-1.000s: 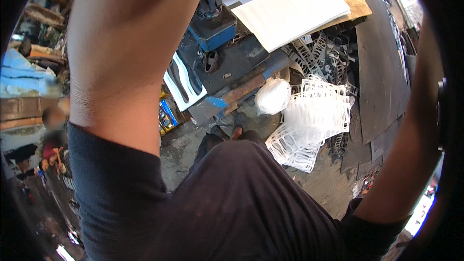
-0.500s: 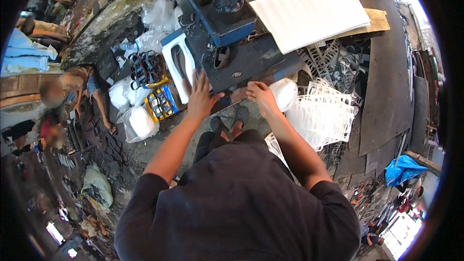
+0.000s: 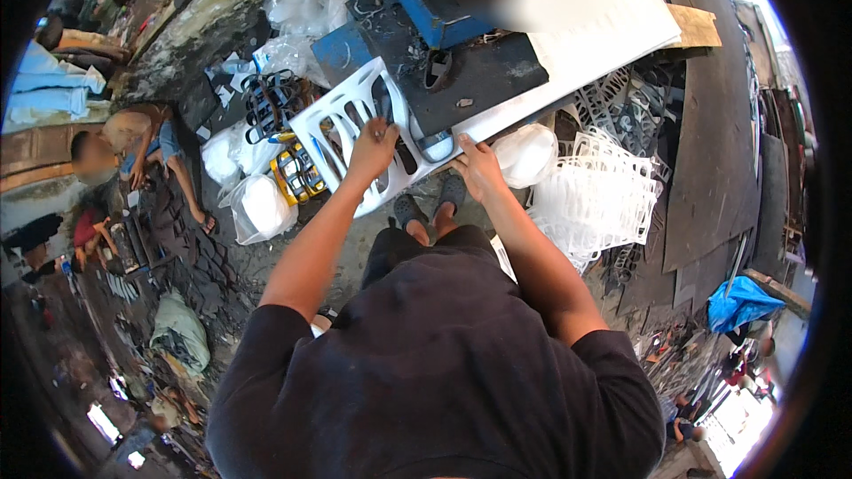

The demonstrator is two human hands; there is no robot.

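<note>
Both forearms reach forward from the near side, elbows bent outward. The left hand [image 3: 374, 149] curls over the white cut-out sheet [image 3: 341, 98], which lies tilted at the near left of the dark tabletop [image 3: 501, 75]. The right hand [image 3: 479, 170] sits by the sheet's right end, thumb uppermost; whether either of the hands pinches it, I cannot tell. Markings on the yellow-and-black pack [image 3: 295, 170], left, are too small to read.
</note>
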